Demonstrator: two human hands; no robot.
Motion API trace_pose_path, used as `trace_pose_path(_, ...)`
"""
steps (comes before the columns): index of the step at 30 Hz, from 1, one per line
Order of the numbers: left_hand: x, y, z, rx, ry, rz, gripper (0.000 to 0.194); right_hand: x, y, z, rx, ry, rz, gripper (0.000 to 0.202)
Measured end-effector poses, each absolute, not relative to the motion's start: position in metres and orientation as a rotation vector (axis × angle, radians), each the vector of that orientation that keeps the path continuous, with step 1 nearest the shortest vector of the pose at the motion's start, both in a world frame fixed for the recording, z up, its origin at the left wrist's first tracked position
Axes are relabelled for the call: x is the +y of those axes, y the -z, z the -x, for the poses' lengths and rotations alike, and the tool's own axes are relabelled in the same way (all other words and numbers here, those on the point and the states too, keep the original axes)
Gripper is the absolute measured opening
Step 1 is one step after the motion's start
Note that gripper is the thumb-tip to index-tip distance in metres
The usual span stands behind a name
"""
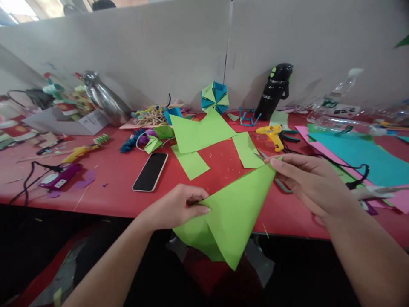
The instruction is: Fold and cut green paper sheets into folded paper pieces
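A sheet of light green paper (238, 202), folded over on itself, hangs between my two hands above the table's front edge. My left hand (182, 207) pinches its left edge between thumb and fingers. At the upper right corner, my right hand (302, 179) grips the sheet with its fingertips. A pair of scissors lies partly hidden under my right hand, with its blade tips (260, 155) showing beside the paper. Beyond my hands lie a large green paper piece (201, 131) and two smaller green pieces, one at left (191, 163) and one at right (245, 150).
The red table (111, 170) holds a phone (150, 172), a yellow glue gun (271, 135), and a second yellow glue gun (78, 153) with a cable. A black bottle (275, 91) and a paper ball (215, 98) stand by the white partition (159, 51). Blue paper sheets (358, 155) and plastic bottles (340, 94) are at right.
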State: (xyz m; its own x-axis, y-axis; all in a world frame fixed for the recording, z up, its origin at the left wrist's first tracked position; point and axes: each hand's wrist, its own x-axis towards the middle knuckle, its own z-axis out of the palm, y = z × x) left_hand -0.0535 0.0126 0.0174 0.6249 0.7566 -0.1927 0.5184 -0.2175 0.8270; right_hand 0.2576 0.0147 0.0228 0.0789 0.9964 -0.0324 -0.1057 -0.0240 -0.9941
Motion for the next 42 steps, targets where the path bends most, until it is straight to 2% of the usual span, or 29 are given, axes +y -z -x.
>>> trace_pose_path(7,0.016,-0.007,0.053,1.021,-0.400,-1.796,0.032,0.021,-0.026,-0.259,-0.976,-1.261,1.210,0.015)
trace_pose_path(15,0.017,0.000,0.052,1.053,-0.474,-1.780,0.033,0.024,-0.025,-0.263,-1.001,-1.221,1.248,0.022)
trace_pose_path(29,0.015,-0.012,0.052,1.062,-0.387,-1.784,0.029,0.023,-0.021,-0.270,-1.060,-1.156,1.358,0.024)
trace_pose_path(42,0.017,-0.008,0.049,1.061,-0.351,-1.763,0.033,0.025,-0.023,-0.264,-1.045,-1.161,1.234,0.021)
